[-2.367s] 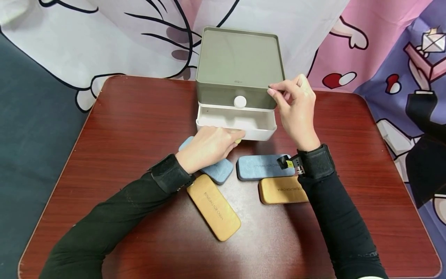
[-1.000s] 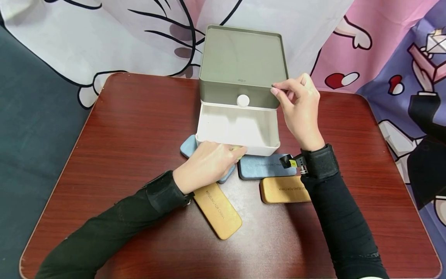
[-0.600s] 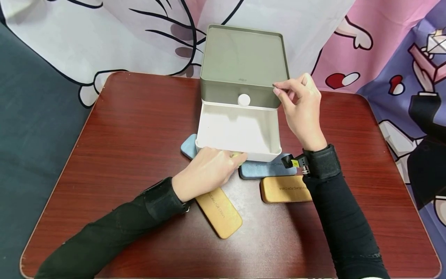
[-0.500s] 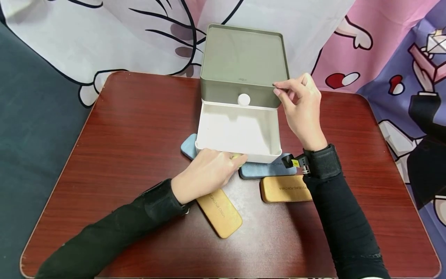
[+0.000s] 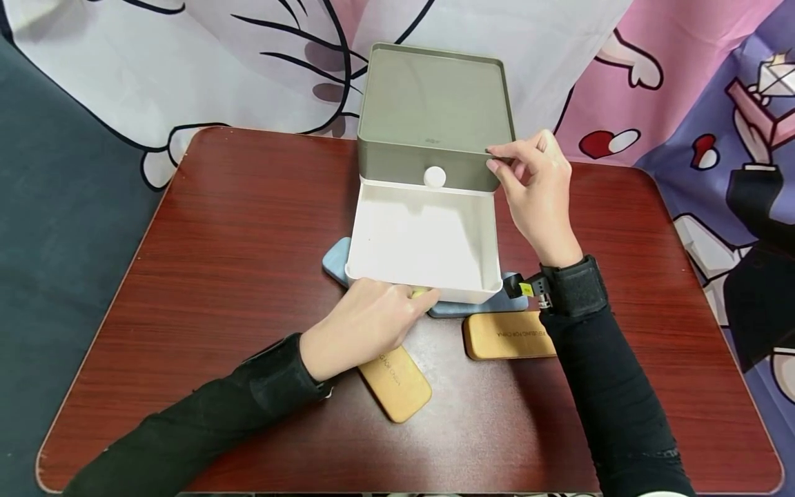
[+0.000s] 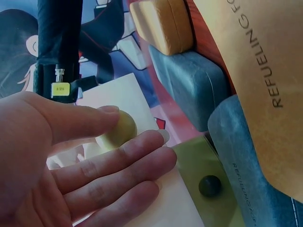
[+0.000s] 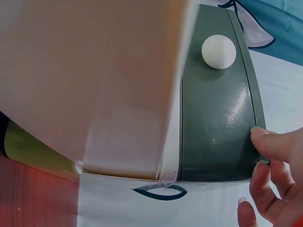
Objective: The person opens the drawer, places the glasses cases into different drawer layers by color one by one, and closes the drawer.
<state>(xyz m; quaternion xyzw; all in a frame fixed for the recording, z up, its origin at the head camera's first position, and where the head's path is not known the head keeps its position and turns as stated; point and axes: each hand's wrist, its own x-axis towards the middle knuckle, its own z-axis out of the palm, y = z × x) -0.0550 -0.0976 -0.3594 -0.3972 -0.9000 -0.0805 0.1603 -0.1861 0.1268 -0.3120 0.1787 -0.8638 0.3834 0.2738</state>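
Observation:
A grey-green storage box [image 5: 435, 100] stands at the table's back, with a white knob [image 5: 435, 177] on its upper front. Below that, a white drawer [image 5: 428, 235] is pulled well out. My left hand [image 5: 363, 324] is at the drawer's front, where thumb and fingers pinch its yellow-green round knob [image 6: 122, 130]. At the box's top right front corner, my right hand [image 5: 537, 193] pinches the rim between thumb and forefinger. Under the white drawer, the left wrist view shows an olive front [image 6: 189, 163] with a black knob [image 6: 210, 186].
A yellow case [image 5: 397, 386] lies partly under my left forearm. Another yellow case [image 5: 509, 336] lies beside my right sleeve. Two blue cases are partly covered: one blue case [image 5: 336, 259] left of the drawer, one blue case [image 5: 481, 308] below its front. A patterned curtain [image 5: 186, 69] hangs behind.
The white drawer has slid out towards me, from partly open to far out, my left hand moving with it. It covers more of the blue cases. My right hand stays at the box's corner.

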